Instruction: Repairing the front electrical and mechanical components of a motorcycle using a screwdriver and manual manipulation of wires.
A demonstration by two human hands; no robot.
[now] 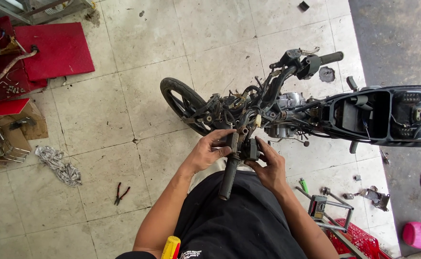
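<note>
Person stands over a stripped motorcycle (287,112) on the tiled floor (100,124). Left hand (208,151) wraps its grip around the near handlebar (229,168) just above the black rubber sleeve. Right hand (270,168) holds its grip closed on the black switch housing (250,148) mounted on that bar. Pliers (120,193) and a grey rag (59,165) lie well apart, floor left.
</note>
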